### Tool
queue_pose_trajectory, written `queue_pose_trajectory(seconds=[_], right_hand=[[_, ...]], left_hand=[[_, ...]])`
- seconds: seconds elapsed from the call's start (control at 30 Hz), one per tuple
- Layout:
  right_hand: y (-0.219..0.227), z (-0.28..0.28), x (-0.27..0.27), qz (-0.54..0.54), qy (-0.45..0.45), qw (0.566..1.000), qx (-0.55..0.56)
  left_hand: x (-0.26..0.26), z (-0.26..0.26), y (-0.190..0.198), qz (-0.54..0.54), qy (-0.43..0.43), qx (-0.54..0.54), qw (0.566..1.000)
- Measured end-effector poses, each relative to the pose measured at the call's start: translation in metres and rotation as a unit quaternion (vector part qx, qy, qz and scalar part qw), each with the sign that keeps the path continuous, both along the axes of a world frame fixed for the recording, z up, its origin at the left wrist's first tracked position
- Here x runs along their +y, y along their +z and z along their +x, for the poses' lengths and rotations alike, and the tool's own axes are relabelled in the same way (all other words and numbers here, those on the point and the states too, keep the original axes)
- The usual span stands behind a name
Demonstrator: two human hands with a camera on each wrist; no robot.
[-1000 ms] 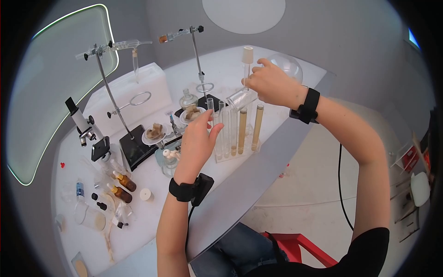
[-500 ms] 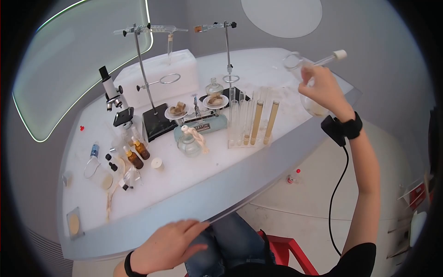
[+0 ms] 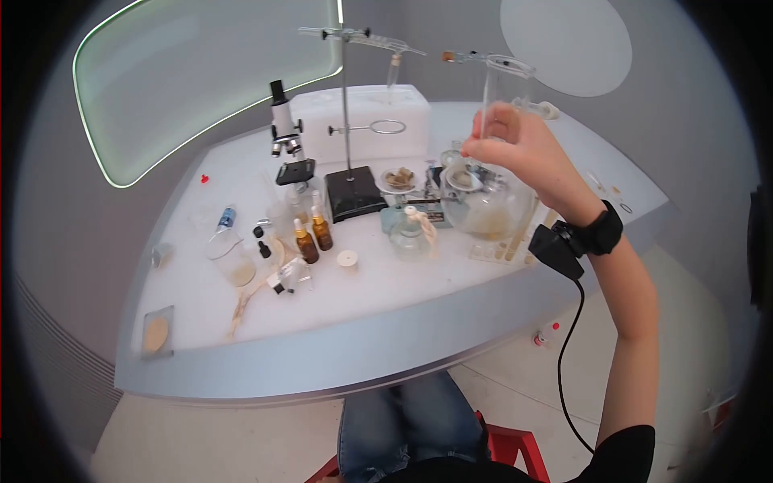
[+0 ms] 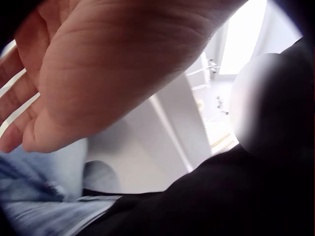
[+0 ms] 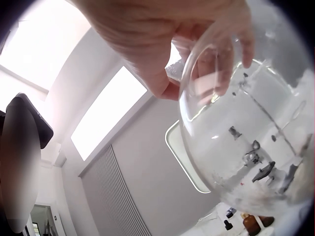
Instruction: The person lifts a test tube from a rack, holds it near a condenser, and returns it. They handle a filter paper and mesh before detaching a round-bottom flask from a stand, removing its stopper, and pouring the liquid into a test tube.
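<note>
My right hand [image 3: 527,153] grips the neck of a large round-bottomed glass flask [image 3: 487,217], fingers and thumb around it. Mouth upward, the flask overlaps the balance and test tube rack in the head view, with a little cloudy, yellowish matter low inside. Its clear bulb [image 5: 231,152] fills much of the right wrist view below the fingers. My left hand [image 4: 113,69] has left the head view; the left wrist view shows it holding nothing, fingers loosely bent above the jeans [image 4: 44,172].
A spirit lamp [image 3: 409,240] with a wick stands before the balance. Leftward are brown dropper bottles [image 3: 306,243], a beaker [image 3: 233,262], a microscope [image 3: 291,153] and a ring stand [image 3: 348,121]. Tubes in the rack [image 3: 483,251] stand behind the flask.
The flask has gone from lying tilted to mouth-up, raised and carried by my right hand. My left hand has dropped from beside the test tubes to below the head view. The head view has turned left.
</note>
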State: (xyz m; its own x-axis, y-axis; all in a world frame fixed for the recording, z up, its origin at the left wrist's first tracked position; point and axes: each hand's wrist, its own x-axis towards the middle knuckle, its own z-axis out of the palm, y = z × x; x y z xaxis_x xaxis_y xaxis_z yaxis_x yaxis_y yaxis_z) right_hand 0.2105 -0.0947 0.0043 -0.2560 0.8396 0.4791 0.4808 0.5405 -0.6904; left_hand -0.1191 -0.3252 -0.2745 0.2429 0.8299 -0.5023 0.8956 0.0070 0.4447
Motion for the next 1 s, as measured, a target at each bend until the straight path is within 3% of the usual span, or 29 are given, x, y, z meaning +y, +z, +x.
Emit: queue_pose_trajectory(seconds=[0.17, 0.37, 0.63, 0.83, 1.0], right_hand=[[-0.01, -0.073, 0.066, 0.019, 0.103, 0.99, 0.1], [-0.015, -0.18, 0.095, -0.038, 0.181, 0.975, 0.124], [-0.029, -0.316, 0.145, 0.049, 0.196, 0.965, 0.168], [-0.039, -0.376, 0.165, 0.002, 0.233, 0.955, 0.182], [-0.04, -0.393, 0.174, 0.029, 0.233, 0.955, 0.183]], left_hand=[[-0.004, -0.02, -0.01, 0.001, 0.052, -0.018, 0.998], [0.013, -0.055, -0.014, 0.001, 0.081, -0.018, 0.997], [0.008, -0.111, 0.004, -0.025, 0.118, 0.012, 0.993], [-0.005, -0.134, 0.008, -0.044, 0.16, 0.008, 0.986], [0.003, -0.147, 0.009, -0.048, 0.159, 0.002, 0.986]])
